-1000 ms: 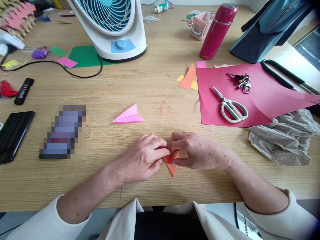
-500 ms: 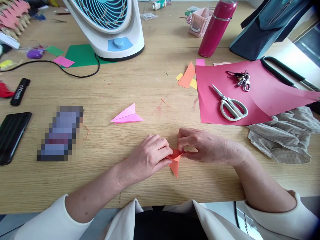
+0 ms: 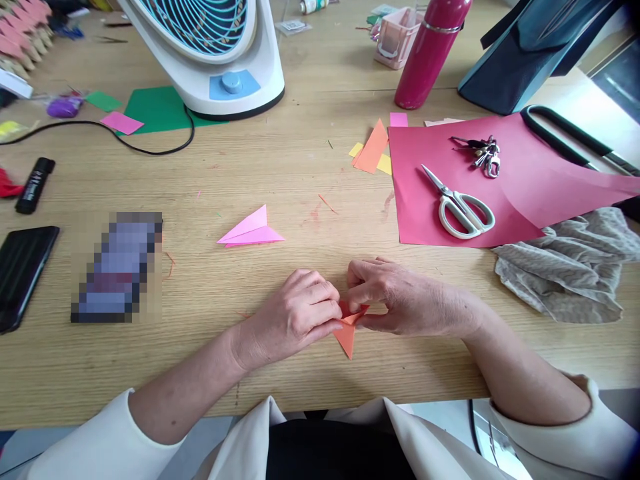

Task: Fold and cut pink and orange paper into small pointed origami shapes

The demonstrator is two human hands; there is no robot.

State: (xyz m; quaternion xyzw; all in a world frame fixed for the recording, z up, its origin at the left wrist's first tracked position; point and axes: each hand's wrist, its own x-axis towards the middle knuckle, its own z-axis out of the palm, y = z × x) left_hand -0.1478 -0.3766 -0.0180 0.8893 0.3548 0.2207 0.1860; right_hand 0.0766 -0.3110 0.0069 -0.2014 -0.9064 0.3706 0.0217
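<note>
Low in the middle of the head view, a small folded orange paper (image 3: 346,339) lies on the table, one pointed end toward me. My left hand (image 3: 305,310) pinches its left side between thumb and fingers. From the right, my right hand (image 3: 395,297) grips the paper's upper right edge, thumb below and fingers curled above. Fingers hide part of the folds. Left of and beyond my hands rests a pink folded paper (image 3: 253,228) with a pointed tip facing left.
White-handled scissors (image 3: 467,213) and keys (image 3: 485,157) lie on a red paper sheet (image 3: 415,227) at right, beside a crumpled grey cloth (image 3: 560,273). Behind stand a fan (image 3: 225,87) and a magenta bottle (image 3: 430,57). A blurred phone (image 3: 117,267) lies at left.
My right hand has shifted slightly left and down, its fingers closer to my left hand over the orange paper. The whole view has moved a little.
</note>
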